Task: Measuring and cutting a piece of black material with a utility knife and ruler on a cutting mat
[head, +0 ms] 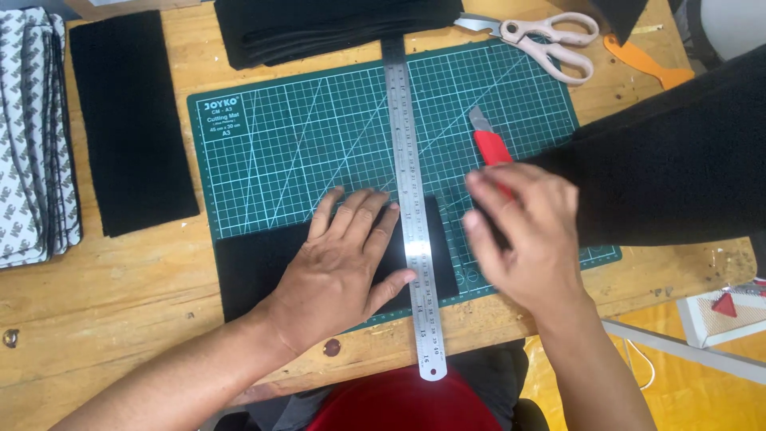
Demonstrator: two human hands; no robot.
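My left hand (345, 254) lies flat, fingers spread, on a black fabric piece (251, 263) and against the left edge of a steel ruler (408, 175). The ruler runs lengthwise across a green cutting mat (295, 136). Just right of the ruler, my right hand (527, 235) grips a red utility knife (490, 144) with its blade end pointing away from me. A narrow strip of the black fabric (443, 255) shows to the right of the ruler. A large black fabric sheet (678, 168) lies on the right side of the mat.
On the wooden table (120, 287) a black fabric strip (128, 120) lies left of the mat, with patterned white sheets (32, 136) at the far left. Folded black fabric (319, 28) sits behind the mat. Scissors (542, 40) and an orange tool (646, 64) lie at the back right.
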